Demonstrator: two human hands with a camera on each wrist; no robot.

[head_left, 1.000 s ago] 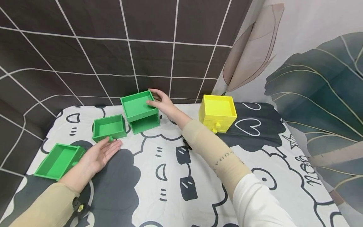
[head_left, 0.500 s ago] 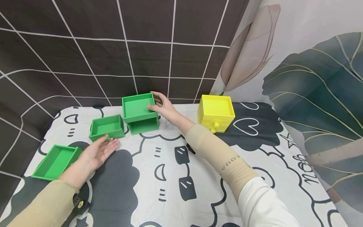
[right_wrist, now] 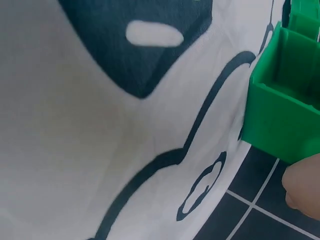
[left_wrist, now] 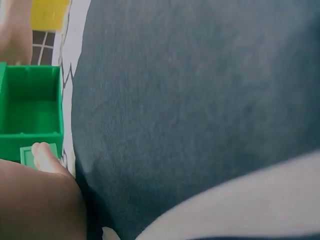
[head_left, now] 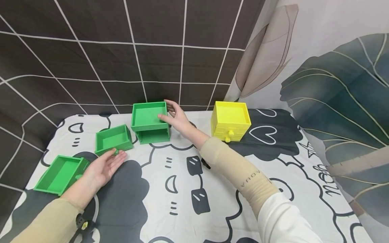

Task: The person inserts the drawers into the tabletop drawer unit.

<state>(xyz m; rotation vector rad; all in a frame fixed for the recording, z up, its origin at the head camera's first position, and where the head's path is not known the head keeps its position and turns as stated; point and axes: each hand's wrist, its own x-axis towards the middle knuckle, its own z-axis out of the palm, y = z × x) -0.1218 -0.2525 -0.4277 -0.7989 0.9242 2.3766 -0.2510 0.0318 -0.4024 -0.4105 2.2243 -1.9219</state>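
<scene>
Here, the round knob (head_left: 116,152) of a green, open-topped rectangular plastic drawer (head_left: 113,138) is pinched between thumb and fingers by the left hand (head_left: 103,168), whose palm is turned upward with the outer fingers extended. The drawer is set at a slant just beyond these fingertips. To the right of this grip, a green, box-shaped plastic cabinet (head_left: 146,116) is held by the right hand (head_left: 179,122); its right wall is clasped, the thumb being laid over the rim of the shallow tray top and the fingers placed along the outer side. Below that tray, an open compartment (head_left: 153,135) is shown at the front. The drawer is seen just beside the cabinet, on its left, the two standing apart. Left of the left wrist, a second green rectangular plastic drawer (head_left: 60,173) is placed askew; whether it is touched by the wrist cannot be told. Right of the right hand, a yellow, box-shaped plastic cabinet with knobs (head_left: 229,123) is seen. All are supported by a white cloth with dark cartoon drawings (head_left: 158,216), backed by a dark, white-gridded cloth (head_left: 161,64).
</scene>
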